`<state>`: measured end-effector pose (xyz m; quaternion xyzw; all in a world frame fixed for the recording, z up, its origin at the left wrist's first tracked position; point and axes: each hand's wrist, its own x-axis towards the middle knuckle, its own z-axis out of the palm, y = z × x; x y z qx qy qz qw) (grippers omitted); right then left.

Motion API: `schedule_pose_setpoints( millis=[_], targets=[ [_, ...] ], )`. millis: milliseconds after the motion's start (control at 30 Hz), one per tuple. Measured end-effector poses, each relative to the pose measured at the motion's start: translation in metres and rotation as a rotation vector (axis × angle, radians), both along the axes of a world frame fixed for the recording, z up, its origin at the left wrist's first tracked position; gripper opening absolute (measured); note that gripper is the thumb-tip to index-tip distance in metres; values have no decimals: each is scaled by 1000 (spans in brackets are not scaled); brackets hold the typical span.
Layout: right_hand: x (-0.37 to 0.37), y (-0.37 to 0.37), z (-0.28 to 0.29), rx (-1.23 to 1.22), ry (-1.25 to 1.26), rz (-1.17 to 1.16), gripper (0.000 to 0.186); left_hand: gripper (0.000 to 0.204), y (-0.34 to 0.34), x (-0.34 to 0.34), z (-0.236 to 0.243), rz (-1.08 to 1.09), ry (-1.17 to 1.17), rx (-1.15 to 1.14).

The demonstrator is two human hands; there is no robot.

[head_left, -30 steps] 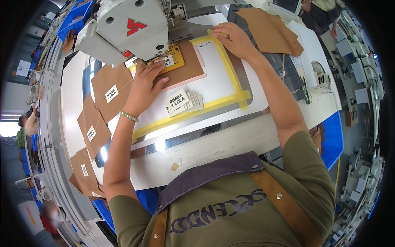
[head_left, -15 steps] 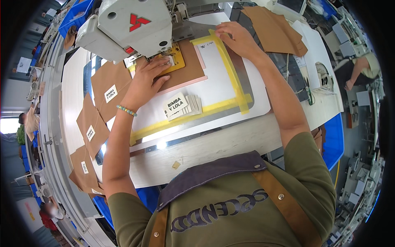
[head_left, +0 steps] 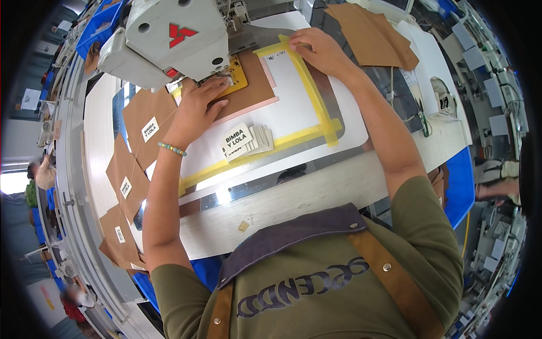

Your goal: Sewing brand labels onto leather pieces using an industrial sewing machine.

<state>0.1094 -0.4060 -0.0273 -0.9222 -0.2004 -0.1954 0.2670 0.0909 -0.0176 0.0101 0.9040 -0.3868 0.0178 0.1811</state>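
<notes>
My left hand lies with fingers stretched out and apart beside the yellow plate, under the sewing machine head. Its fingertips are close to the needle area and partly hidden there. Beneath the hand and plate is a brown panel, bordered by pink strips on a white template edged with yellow tape. At the template's far right corner rests my right hand, fingers bent loosely, thumb apart, touching the taped edge. A fanned stack of cream labels sits on the template's near part.
Brown panels bearing labels, joined by thread, overlap down the left side of the table. More brown panels are piled at the far right, near small scissors. Blue bins stand beside the table. A co-worker is at the right.
The machine head, template and labels appear slightly further left in the picture. Both hands keep nearly the same pose on the work. The person at the right has moved lower in the picture.
</notes>
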Motion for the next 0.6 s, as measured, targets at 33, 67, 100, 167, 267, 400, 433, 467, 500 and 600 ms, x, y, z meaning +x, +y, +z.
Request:
schedule_pose_setpoints(
  millis=[33, 67, 100, 167, 267, 400, 433, 467, 500, 600],
  targets=[
    [-1, 0, 1, -6, 17, -4, 24, 43, -3, 2, 1, 48, 88, -2],
    [-2, 1, 3, -13, 35, -8, 24, 43, -4, 4, -1, 42, 88, -2],
    [-3, 2, 3, -11, 33, -13, 24, 43, -2, 7, -4, 30, 43, -14],
    [-3, 3, 5, 5, 33, 7, 25, 43, 2, 14, -12, 15, -4, -25],
    [-3, 5, 4, 3, 20, 2, 26, 43, 6, 22, -21, 34, -68, -51],
    [-5, 7, 8, -21, 22, -9, 25, 45, 13, 26, -27, 69, -19, -74],
    [-6, 9, 9, -20, 10, -1, 25, 46, 16, 25, -28, 53, -22, -111],
    [-7, 11, 10, -18, -1, 8, 25, 46, 20, 24, -27, 50, -22, -109],
    [-8, 11, 9, -18, 0, 0, 25, 48, 22, 21, -23, 88, 42, -114],
    [-10, 21, 9, -16, -71, 65, 26, 52, 42, 12, -23, 179, 54, -130]
  ],
)
